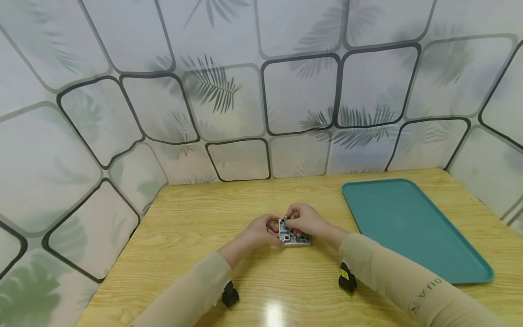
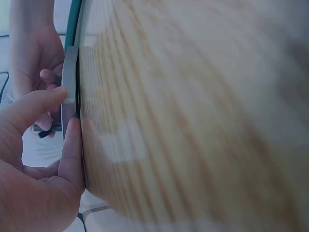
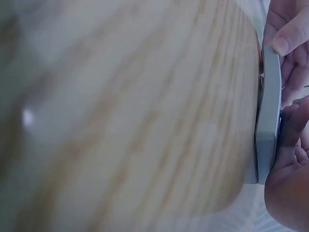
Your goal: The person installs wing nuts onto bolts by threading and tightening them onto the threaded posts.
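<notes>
A grey metal plate (image 1: 297,242) with round raised holes lies on the wooden table in front of me. My left hand (image 1: 261,232) grips its left side, with the thumb (image 2: 55,94) on the near edge and fingers low by the tabletop. Over the plate's far left corner, my right hand (image 1: 304,221) pinches a small upright metal pin (image 1: 285,219) between thumb and fingers. The left wrist view shows a dark, short rod (image 2: 47,128) standing out from the plate's face by the right fingers. The right hand hides part of the plate.
A teal tray (image 1: 402,227) lies on the table (image 1: 196,218) at the right. Behind the table hangs a patterned cloth wall (image 1: 302,100). Dark wrist cameras, the left one (image 1: 230,295) and the right one (image 1: 347,278), sit under the sleeves.
</notes>
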The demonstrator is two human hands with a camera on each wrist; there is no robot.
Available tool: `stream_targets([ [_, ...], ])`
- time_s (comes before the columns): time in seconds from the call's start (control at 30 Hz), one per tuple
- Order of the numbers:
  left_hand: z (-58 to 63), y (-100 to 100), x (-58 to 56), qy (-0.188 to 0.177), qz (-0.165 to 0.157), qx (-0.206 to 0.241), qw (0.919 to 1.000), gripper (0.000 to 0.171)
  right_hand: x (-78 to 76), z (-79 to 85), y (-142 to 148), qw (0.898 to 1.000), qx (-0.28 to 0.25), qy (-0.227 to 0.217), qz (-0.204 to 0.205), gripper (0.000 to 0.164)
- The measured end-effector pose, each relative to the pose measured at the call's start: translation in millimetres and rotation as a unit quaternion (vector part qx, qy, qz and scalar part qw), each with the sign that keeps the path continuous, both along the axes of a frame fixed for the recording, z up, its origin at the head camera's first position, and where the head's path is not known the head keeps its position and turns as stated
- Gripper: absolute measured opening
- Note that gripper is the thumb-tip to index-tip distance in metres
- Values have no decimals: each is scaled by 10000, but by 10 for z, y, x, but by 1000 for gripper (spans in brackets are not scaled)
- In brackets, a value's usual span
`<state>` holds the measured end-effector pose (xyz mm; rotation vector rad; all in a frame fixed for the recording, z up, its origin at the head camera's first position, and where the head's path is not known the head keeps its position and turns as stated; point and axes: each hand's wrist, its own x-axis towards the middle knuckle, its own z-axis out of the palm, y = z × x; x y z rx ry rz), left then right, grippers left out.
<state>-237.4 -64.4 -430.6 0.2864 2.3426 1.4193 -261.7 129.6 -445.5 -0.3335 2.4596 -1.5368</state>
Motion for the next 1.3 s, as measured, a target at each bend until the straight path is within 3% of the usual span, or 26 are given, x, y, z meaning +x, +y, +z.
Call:
stream_targets([
  [0.3,12,-9,3,2,1,-29,10000,77,31,30,-51,9978,522,345,-208,18],
  [0.5,0,-20,1,-24,1,-47,10000,78,47,47,-62,9973,554,407,-253,20],
  [0.6,-8,-20,-4,-11,-26,-36,10000,77,33,42,-55,9981,486,279,-269,18],
  [0.7,-9,-20,-6,-18,-38,-5,10000,76,16,32,-31,9995,260,135,-84,27],
  [0.87,-12,-15,-5,-13,-11,20,10000,75,-7,30,48,9970,-627,-345,291,39],
  [0.97,-18,-16,-11,-22,-3,24,10000,75,-20,28,82,9928,-988,-594,319,41],
  [1.3,-21,-10,-14,-20,17,-79,10000,78,-58,30,100,9966,-562,-243,556,41],
])
